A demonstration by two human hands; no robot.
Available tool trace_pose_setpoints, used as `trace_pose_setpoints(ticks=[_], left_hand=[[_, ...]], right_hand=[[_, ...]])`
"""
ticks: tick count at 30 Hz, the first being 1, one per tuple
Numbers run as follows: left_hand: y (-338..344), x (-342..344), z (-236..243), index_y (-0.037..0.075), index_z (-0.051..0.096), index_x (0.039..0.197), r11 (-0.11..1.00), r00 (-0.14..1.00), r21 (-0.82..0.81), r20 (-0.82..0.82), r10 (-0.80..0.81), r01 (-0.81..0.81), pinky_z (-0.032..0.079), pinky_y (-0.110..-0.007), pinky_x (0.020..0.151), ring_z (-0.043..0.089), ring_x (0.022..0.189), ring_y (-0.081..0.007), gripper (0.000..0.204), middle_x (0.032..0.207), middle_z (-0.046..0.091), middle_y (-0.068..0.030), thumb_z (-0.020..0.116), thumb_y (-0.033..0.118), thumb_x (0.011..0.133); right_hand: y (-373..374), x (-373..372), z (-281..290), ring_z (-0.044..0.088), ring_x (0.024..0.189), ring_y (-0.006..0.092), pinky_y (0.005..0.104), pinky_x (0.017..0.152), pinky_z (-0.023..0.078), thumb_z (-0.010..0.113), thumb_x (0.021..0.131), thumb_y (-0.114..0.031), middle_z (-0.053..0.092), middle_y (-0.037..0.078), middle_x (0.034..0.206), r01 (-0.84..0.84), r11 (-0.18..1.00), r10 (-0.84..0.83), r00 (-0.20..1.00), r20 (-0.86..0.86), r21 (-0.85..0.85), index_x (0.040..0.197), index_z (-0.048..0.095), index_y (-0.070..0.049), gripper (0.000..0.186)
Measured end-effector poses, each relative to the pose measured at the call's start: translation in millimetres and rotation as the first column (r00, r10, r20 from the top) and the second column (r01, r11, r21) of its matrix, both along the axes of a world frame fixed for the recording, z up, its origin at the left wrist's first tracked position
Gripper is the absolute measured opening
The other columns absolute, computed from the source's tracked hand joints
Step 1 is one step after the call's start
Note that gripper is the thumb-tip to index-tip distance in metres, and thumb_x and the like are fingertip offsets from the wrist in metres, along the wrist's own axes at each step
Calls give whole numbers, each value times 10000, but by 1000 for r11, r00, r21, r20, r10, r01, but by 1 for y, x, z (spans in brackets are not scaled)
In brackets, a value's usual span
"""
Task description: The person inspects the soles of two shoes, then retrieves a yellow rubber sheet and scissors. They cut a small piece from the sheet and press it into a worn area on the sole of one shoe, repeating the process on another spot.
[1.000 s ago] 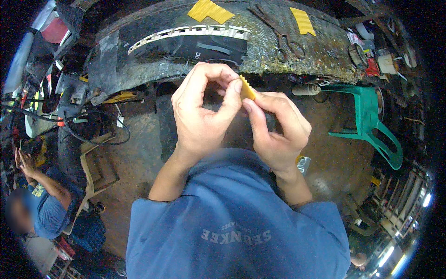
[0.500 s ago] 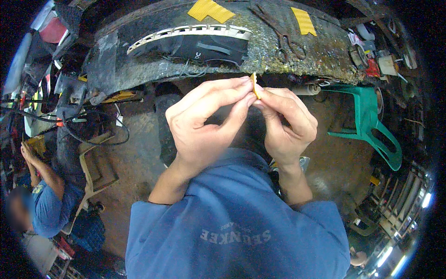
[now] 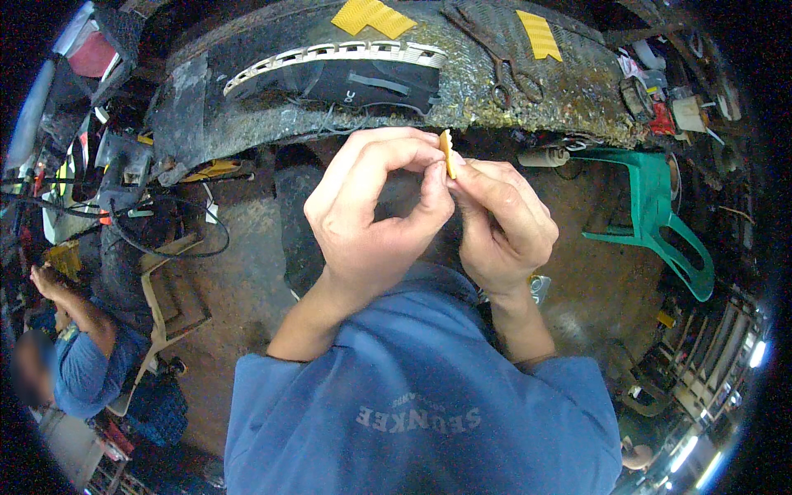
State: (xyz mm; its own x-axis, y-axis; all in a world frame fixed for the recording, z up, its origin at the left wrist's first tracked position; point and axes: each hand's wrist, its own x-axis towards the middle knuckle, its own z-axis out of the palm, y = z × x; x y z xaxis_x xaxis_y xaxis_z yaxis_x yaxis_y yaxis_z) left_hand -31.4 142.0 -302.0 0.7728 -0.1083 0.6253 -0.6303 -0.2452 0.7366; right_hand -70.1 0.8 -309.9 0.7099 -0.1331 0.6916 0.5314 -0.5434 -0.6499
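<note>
Between my fingertips stands a small yellow piece of ridged sheet (image 3: pixel 448 154), seen nearly edge-on, its far end jagged. My left hand (image 3: pixel 371 206) is closed in a pinch at its left side. From the right, my right hand (image 3: pixel 507 219) pinches the same piece, with the thumb and index finger near its lower end. Just beyond my hands a black shoe (image 3: pixel 371 87) lies on its side on the worn bench (image 3: pixel 186 124), its cream sole facing away and showing a row of hollows. Rusty scissors (image 3: pixel 499 62) lie open to the right of the shoe.
Yellow ridged sheet pieces, one notched (image 3: pixel 371 18) and one strip (image 3: pixel 540 37), lie on the bench. A green plastic chair (image 3: pixel 652 202) stands at the right. Another person (image 3: pixel 91 363) sits at the left near a hanging black cable (image 3: pixel 169 254). Clutter fills the bench's right end.
My left thumb and fingers have shifted on the yellow piece, and more of it shows. Both hands moved slightly. The person at the left has raised a hand.
</note>
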Motion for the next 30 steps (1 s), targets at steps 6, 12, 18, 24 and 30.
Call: trace_pose_setpoints(ticks=[6, 12, 18, 24, 30], left_hand=[[-1, -1, 0, 1, 662, 924, 999, 993, -28, -115, -25, 22, 571, -286, 748, 696, 807, -196, 186, 933, 700, -123, 765, -36, 774], [-6, 1, -11, -9, 633, 937, 961, 949, -272, -285, -136, 56, 567, -276, 773, 670, 847, -132, 151, 1006, 683, -112, 724, -58, 827], [-8, -2, -22, -3, 617, 1022, 848, 763, -530, -536, -360, 28, 557, -286, 882, 661, 961, -131, 91, 1116, 669, -110, 617, -59, 949], [-10, 0, -34, -5, 608, 1058, 802, 712, -596, -579, -397, -38, 574, -297, 880, 676, 951, -143, 83, 1128, 674, -121, 605, -39, 982], [-8, 9, -41, -9, 620, 1070, 731, 744, -680, -521, -419, -64, 574, -310, 878, 690, 937, -155, 67, 1109, 688, -126, 581, -4, 1016]], right_hand=[[4, -3, -1, 745, 739, 262, 324, 668, 589, 797, 780, 85, 748, 165, 848, 32, 999, -32, 999, 0, 25, 941, 746, 34, 176], [13, -17, 3, 728, 786, 193, 304, 709, 604, 720, 899, 79, 728, 155, 922, 138, 928, -27, 951, -307, 346, 991, 682, 66, 100], [9, -11, -8, 722, 750, 178, 328, 678, 660, 658, 974, 38, 706, 163, 942, 152, 760, 120, 923, -366, 632, 1030, 644, 86, 75], [-1, -4, -16, 721, 720, 179, 333, 646, 658, 657, 989, 0, 701, 146, 892, 186, 728, 93, 927, -364, 659, 1038, 646, 75, 90], [-25, 0, -24, 721, 772, 198, 350, 673, 648, 665, 981, -22, 699, 140, 917, 235, 657, 83, 922, -378, 717, 1056, 634, 45, 105]])
